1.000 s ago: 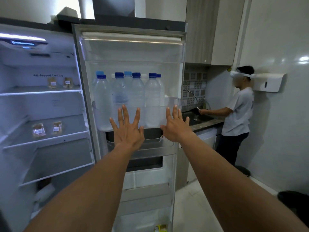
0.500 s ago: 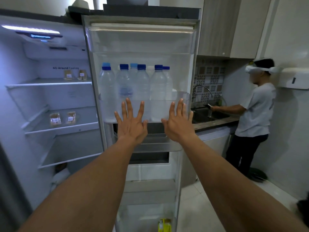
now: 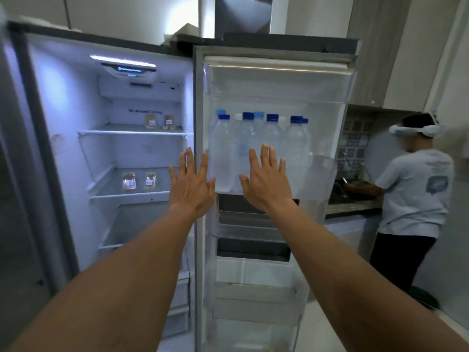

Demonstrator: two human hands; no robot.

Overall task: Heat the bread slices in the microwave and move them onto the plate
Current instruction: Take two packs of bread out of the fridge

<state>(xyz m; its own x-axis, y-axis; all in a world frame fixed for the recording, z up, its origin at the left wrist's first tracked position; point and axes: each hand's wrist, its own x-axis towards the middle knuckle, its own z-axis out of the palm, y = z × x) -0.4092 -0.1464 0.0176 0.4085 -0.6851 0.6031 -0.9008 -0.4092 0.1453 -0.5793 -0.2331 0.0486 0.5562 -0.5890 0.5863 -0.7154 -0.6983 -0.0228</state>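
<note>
**A:** What are the hands holding?

**B:** Nothing. The left hand (image 3: 191, 185) and the right hand (image 3: 265, 182) are both flat, with the fingers straight and spread and the palms facing away. I cannot tell whether either palm touches anything.

**A:** What lies behind them?

**B:** The left hand sits in front of the inner edge of the open fridge door (image 3: 276, 82). The right is in front of the water bottles (image 3: 271, 143) standing in the door bin.

**A:** And the bread?

**B:** Most likely it is the two clear labelled packets (image 3: 129, 180) on the middle shelf (image 3: 132, 195) inside the fridge, to the left of the left hand and deeper in. Two similar upper packets (image 3: 150, 121) stand on the shelf above (too small to say for certain that they hold bread). Neither the microwave nor the plate is in view.

**A:** So how should the pick go?

**B:** I would lead with the left hand, since it is nearer. It should go past the door edge, come in above the shelf's front rim and lower onto one packet. Grip it by the wrap at its sides, and lightly, because soft slices squash easily. The right hand should be kept free for the door. When the door swings shut, mind the other person (image 3: 416, 189) at the sink beyond it.
</note>
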